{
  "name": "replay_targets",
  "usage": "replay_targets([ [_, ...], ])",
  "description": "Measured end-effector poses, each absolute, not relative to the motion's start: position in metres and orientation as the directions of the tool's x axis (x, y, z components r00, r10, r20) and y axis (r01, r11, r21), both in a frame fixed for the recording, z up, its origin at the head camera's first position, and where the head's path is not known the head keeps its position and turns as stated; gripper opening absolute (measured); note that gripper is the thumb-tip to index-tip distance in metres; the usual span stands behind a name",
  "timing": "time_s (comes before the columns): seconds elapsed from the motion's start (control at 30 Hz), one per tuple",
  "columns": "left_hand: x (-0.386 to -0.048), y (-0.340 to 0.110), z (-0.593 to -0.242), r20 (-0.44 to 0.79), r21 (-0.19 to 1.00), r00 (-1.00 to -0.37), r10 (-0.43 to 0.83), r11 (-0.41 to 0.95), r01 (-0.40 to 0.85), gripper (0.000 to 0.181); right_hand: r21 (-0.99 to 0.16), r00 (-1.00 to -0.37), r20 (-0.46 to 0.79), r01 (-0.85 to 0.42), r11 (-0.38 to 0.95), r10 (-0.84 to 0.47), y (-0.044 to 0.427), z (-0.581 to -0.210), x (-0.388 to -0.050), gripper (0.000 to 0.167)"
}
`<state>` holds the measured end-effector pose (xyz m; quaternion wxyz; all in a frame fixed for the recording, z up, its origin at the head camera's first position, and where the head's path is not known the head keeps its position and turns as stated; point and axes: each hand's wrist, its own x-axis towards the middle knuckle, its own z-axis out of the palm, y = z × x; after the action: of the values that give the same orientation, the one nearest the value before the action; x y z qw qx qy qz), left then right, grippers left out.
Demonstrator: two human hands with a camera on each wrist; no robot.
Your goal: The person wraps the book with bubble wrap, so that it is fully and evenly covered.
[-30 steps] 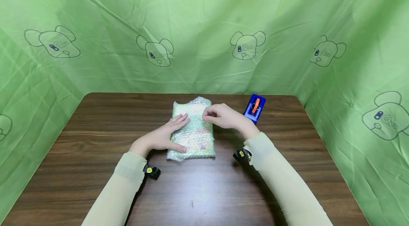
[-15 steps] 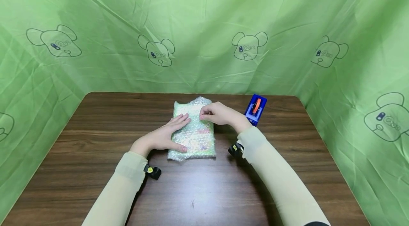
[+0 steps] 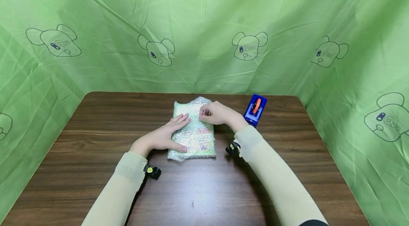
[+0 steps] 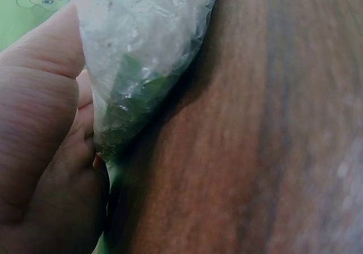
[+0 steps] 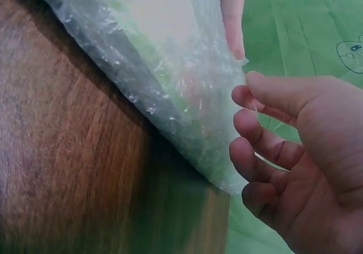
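Observation:
A flat package in bubble wrap [image 3: 195, 137] lies on the table, with light green and pink showing through. My left hand [image 3: 161, 135] rests on its left side, fingers spread and straight, thumb near the lower end. In the left wrist view a corner of the bubble wrap [image 4: 142, 55] shows beside the thumb. At the package's upper right, my right hand [image 3: 220, 113] brings thumb and index finger together. The right wrist view shows those fingertips pinching a thin clear strip [image 5: 255, 108] by the wrap; its full extent is hidden. The other fingers curl loosely.
A blue tape dispenser [image 3: 255, 109] with an orange roll core stands behind the right wrist. Green cloth [image 3: 204, 73] printed with bear heads hangs around the back and sides of the brown wooden table [image 3: 112, 123].
My right hand has moved slightly left and away over the package, its thumb and index finger still together. The left hand and the package have stayed in place.

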<state>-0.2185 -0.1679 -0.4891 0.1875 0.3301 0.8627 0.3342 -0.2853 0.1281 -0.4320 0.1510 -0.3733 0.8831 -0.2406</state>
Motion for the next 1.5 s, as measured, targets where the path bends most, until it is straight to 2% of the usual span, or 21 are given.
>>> replay_targets([
  [0.5, -0.218, -0.167, -0.486, -0.107, 0.705, -0.712, 0.694, 0.558, 0.437, 0.119, -0.518, -0.750, -0.139, -0.501, 0.693, -0.647, 0.125, -0.439, -0.283, 0.021],
  [0.67, -0.218, -0.166, -0.487, -0.102, 0.701, -0.711, 0.695, 0.557, 0.445, 0.119, -0.543, -0.788, -0.143, -0.443, 0.713, -0.599, 0.129, -0.448, -0.284, 0.028],
  [1.0, -0.218, -0.166, -0.486, -0.102, 0.695, -0.713, 0.694, 0.563, 0.448, 0.118, -0.583, -0.833, -0.097, -0.396, 0.710, -0.544, 0.138, -0.460, -0.282, 0.033],
  [1.23, -0.218, -0.166, -0.487, -0.103, 0.698, -0.715, 0.691, 0.562, 0.443, 0.118, -0.643, -0.877, -0.105, -0.300, 0.705, -0.469, 0.148, -0.473, -0.281, 0.034],
  [1.5, -0.217, -0.166, -0.487, -0.105, 0.701, -0.712, 0.694, 0.560, 0.442, 0.117, -0.669, -0.881, -0.110, -0.277, 0.690, -0.460, 0.150, -0.477, -0.278, 0.042],
])
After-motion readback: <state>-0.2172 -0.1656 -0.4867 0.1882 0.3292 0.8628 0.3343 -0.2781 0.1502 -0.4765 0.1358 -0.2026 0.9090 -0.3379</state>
